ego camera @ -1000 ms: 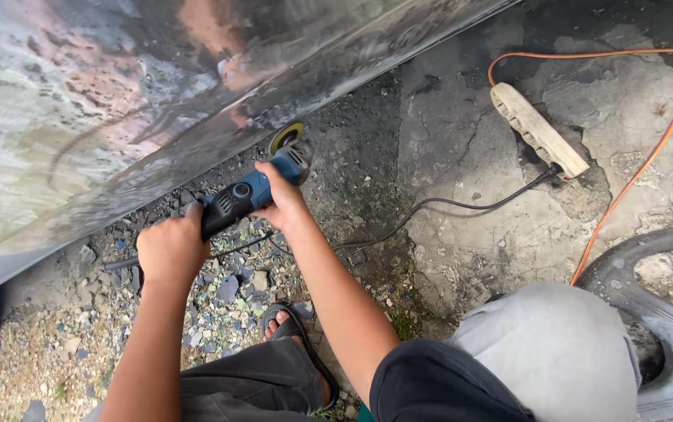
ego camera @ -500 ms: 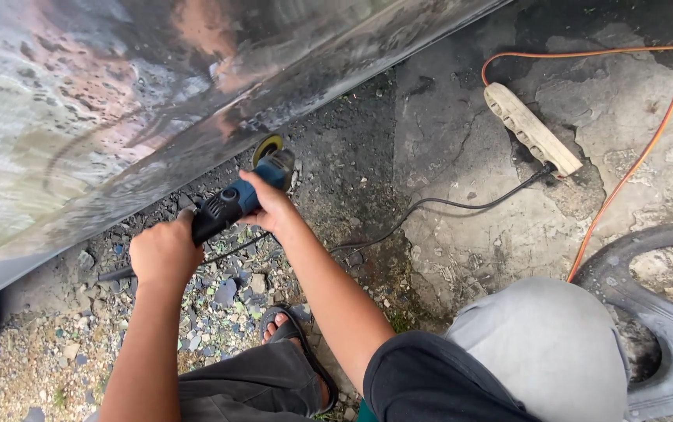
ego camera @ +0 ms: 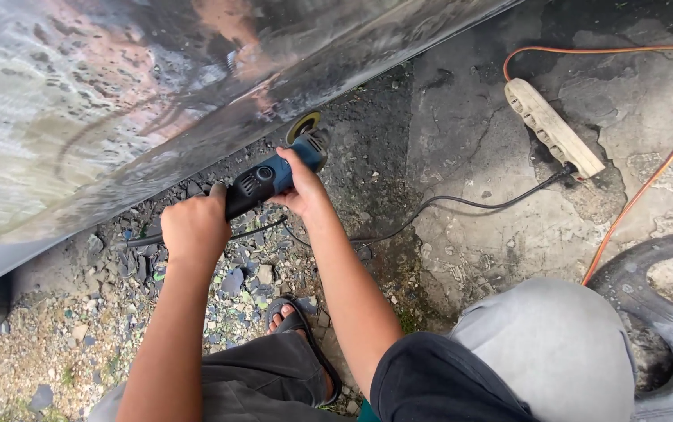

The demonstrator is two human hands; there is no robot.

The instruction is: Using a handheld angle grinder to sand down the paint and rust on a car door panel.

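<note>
Hands around blue angle grinder

Cracked concrete ground carries a power strip, orange cord, tyre and gravel.

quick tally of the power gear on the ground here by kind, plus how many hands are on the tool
angle grinder: 1
power strip: 1
black cord: 1
orange cord: 1
hands on the grinder: 2, left hand and right hand
total: 6
</note>
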